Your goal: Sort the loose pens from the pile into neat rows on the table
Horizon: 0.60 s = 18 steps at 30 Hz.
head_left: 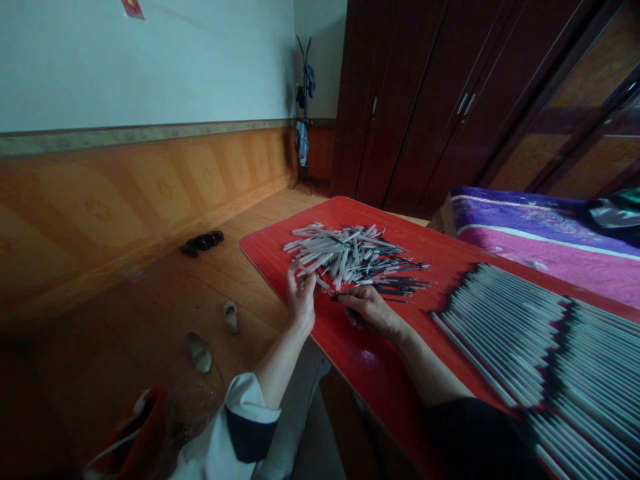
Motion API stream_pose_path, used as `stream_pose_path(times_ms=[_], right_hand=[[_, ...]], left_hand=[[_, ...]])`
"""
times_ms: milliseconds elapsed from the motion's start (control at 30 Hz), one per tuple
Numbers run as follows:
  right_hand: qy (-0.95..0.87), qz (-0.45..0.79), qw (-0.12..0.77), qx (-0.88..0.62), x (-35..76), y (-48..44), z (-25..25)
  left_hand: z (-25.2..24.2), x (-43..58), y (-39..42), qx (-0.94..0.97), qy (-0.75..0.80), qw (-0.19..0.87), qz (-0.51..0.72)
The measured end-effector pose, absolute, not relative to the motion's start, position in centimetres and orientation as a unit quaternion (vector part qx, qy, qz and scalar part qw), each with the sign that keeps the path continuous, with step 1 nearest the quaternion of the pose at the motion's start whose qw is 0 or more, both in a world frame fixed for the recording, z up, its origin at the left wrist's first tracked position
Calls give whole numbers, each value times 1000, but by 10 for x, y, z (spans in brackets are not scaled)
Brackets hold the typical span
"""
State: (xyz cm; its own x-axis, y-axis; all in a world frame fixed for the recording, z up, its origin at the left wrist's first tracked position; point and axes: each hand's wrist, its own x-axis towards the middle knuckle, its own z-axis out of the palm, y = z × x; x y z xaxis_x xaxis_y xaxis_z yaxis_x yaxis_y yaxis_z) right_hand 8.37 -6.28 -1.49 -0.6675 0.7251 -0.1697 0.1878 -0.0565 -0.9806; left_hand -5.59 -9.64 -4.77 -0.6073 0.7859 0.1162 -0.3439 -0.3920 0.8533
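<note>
A loose heap of thin grey and black sticks (pixel 353 257) lies on a red table (pixel 380 360). My left hand (pixel 301 298) is at the table's near-left edge beside the heap, fingers curled around a grey stick. My right hand (pixel 369 309) rests on the table just in front of the heap, fingers pinched on a dark stick whose tip points toward the left hand. To the right, a long ordered row of the same sticks (pixel 540 347) is laid side by side across the table.
A purple and pink bed (pixel 540 233) stands behind the table, with dark wooden wardrobes (pixel 425 100) beyond. On the wooden floor to the left lie light slippers (pixel 200 350) and dark shoes (pixel 203 242). A coat stand (pixel 304 107) is in the corner.
</note>
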Motion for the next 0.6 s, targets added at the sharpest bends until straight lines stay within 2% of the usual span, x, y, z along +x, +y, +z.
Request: stream_pose_path(times_ms=[200,333,600], right_hand=[[-612,676,278,-302,92,-56,-12],[-573,727,263,-270,103,-52,-2],[-530,784,184,-263,118,-45,6]], left_hand=[[-52,-54,-94,335,450,359,746],[-55,-52,-94,420,486,340,687],[-46,-48,-109,588,624,112,503]])
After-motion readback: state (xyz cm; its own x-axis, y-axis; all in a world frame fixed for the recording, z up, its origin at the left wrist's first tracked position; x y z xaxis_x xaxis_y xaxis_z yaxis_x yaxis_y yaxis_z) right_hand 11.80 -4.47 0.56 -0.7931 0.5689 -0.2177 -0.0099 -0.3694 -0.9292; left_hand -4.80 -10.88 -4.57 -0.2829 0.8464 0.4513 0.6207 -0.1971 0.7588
